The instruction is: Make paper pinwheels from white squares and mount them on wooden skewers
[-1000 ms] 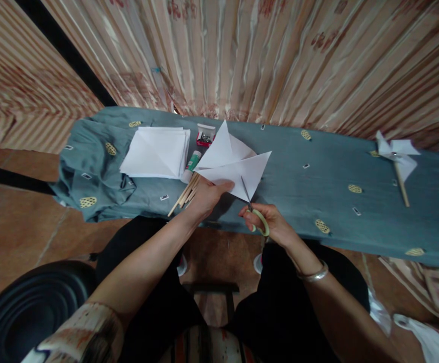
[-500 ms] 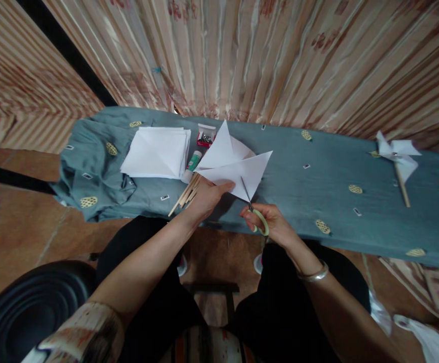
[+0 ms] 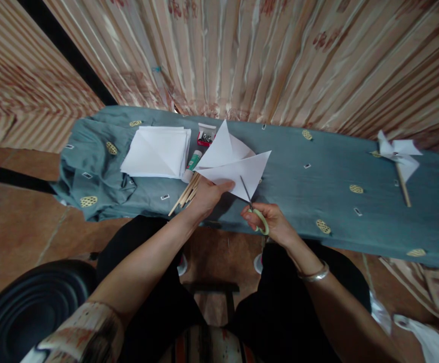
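My left hand (image 3: 209, 195) pinches a white sheet of paper (image 3: 225, 151) by its near edge, thumb on top. The sheet has slits running inward, so its corners stand apart as pointed flaps. My right hand (image 3: 270, 221) is closed round the green handles of a pair of scissors (image 3: 259, 218). Their blade lies across the near right flap of the paper, pointing up and to the left. Just left of my left hand lie several thin wooden sticks (image 3: 184, 195), partly covered by that hand.
A stack of white paper (image 3: 157, 151) lies left on the cloth-covered table (image 3: 310, 186). A glue stick (image 3: 194, 160) and a small red box of metal pieces (image 3: 206, 137) sit beside it. A paper pinwheel on a stick (image 3: 398, 156) rests far right. A black round stool (image 3: 34, 312) stands lower left.
Hardly anything differs. The right flap of the paper and the scissors have shifted very slightly; both hands keep their hold.
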A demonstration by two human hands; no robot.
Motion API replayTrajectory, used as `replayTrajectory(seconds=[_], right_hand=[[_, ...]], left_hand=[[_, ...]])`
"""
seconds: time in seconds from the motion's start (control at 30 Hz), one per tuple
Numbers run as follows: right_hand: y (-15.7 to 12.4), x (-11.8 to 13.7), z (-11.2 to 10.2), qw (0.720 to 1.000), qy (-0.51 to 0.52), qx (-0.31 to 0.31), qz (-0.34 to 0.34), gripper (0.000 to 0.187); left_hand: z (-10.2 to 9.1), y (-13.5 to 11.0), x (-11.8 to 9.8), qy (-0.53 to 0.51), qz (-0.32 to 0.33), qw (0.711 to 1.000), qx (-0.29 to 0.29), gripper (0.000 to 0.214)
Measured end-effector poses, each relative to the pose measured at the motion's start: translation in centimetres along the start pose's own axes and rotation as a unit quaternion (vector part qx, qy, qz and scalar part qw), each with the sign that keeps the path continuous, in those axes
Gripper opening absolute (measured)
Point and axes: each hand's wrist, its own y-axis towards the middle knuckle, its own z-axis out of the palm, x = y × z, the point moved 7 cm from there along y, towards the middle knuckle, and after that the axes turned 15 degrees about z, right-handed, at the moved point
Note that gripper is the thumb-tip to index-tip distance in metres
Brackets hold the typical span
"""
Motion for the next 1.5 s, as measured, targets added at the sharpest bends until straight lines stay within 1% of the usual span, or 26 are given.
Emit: replayTrajectory(seconds=[0.27, 0.47, 0.77, 1.1, 1.3, 1.5], right_hand=[[0.07, -0.06, -0.03, 1.000, 0.000, -0.001, -0.008, 0.051], [-0.04, 0.06, -0.05, 1.000, -0.001, -0.013, 0.011, 0.053], [0.03, -0.04, -0.18, 1.000, -0.006, -0.018, 0.008, 0.052], [0.01, -0.10, -0.12, 1.000, 0.000, -0.025, 0.018, 0.053], [0.05, 0.06, -0.18, 1.000, -0.008, -0.025, 0.008, 0.051], [0.15, -0.11, -0.24, 1.000, -0.011, -0.023, 0.012, 0.054]], left_hand=[[0.26, -0.16, 0.04, -0.005, -0.007, 1.000, 0.008, 0.031], [0.40, -0.47, 0.07, 0.009, -0.019, 1.000, 0.018, 0.035], [0.31, -0.65, 0.45, 0.017, -0.033, 0.999, 0.012, 0.037], [0.38, -0.73, 0.58, 0.021, -0.026, 0.999, 0.022, 0.039], [0.40, -0.75, 0.49, 0.020, -0.019, 0.999, 0.021, 0.036], [0.41, -0.84, 0.67, 0.027, -0.033, 0.999, 0.020, 0.035]])
